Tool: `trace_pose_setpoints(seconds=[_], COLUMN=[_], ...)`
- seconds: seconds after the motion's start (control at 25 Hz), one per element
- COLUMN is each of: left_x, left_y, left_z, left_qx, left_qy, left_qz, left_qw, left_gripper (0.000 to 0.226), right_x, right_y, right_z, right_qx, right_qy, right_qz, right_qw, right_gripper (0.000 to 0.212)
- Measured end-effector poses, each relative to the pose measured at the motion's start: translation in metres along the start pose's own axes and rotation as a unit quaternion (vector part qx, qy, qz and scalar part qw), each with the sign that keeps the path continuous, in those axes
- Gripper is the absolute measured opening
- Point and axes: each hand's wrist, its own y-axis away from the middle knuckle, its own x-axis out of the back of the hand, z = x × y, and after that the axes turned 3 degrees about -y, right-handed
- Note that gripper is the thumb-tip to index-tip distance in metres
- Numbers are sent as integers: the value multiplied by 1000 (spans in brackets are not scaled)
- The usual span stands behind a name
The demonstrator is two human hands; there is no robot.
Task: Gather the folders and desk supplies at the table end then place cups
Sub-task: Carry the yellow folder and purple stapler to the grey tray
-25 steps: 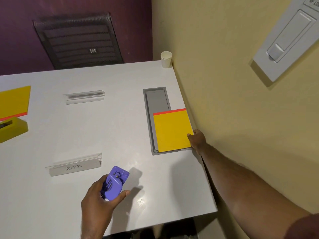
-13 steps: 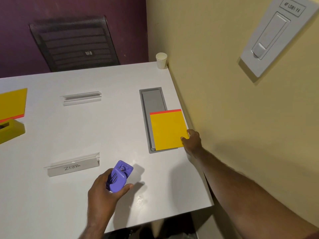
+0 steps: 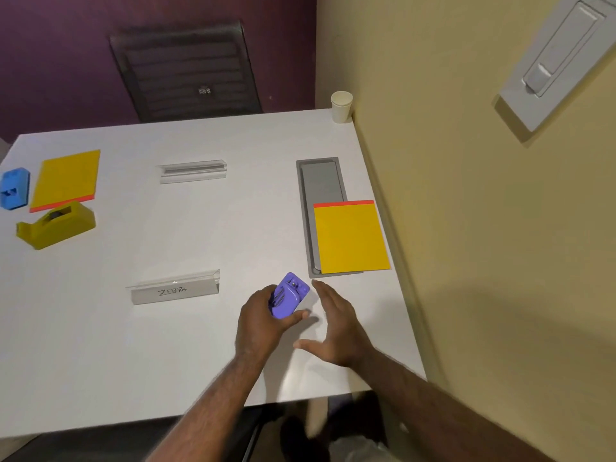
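Observation:
My left hand [image 3: 263,321] grips a purple tape dispenser [image 3: 288,300] just above the white table [image 3: 200,235]. Right beside it, my right hand [image 3: 333,328] is open, fingers spread, holding nothing. A yellow folder with a red edge [image 3: 350,238] lies by the yellow wall, partly over a grey cable hatch [image 3: 320,181]. A second yellow folder [image 3: 66,178] lies at the far left, with a blue dispenser [image 3: 15,188] and a yellow-green tape dispenser [image 3: 56,225] beside it. A white paper cup [image 3: 341,106] stands in the far corner by the wall.
Two clear name-card holders rest on the table, one blank [image 3: 193,171], one reading ZEBRA [image 3: 175,290]. A black mesh chair [image 3: 186,68] stands behind the far edge. The yellow wall [image 3: 466,228] bounds the table's right side and carries a grey switch plate [image 3: 560,55].
My right hand has let go of the yellow folder by the wall and drawn back beside the left hand. The left hand has carried the purple dispenser right, toward the folder. The view has widened leftward.

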Motion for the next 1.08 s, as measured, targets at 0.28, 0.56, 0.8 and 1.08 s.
trace_pose_setpoints(seconds=[0.28,0.56,0.8,1.08], left_x=[-24,-35,-33,-27], left_y=[5,9,3,5], left_z=[19,28,15,-45], left_qx=[1,-24,-5,19], left_qy=[5,20,30,-127], left_qz=[-2,-25,-104,-139], left_qw=[1000,999,994,982], left_gripper=[34,32,91,91], right_x=[-11,-1,15,22], right_y=[-3,-3,-2,-24], right_z=[-17,-12,24,75], right_qx=[-24,-56,-160,-356], right_qy=[22,-32,-19,24], right_qz=[96,104,209,253], right_qw=[995,993,965,899], right_gripper=[100,84,102,88])
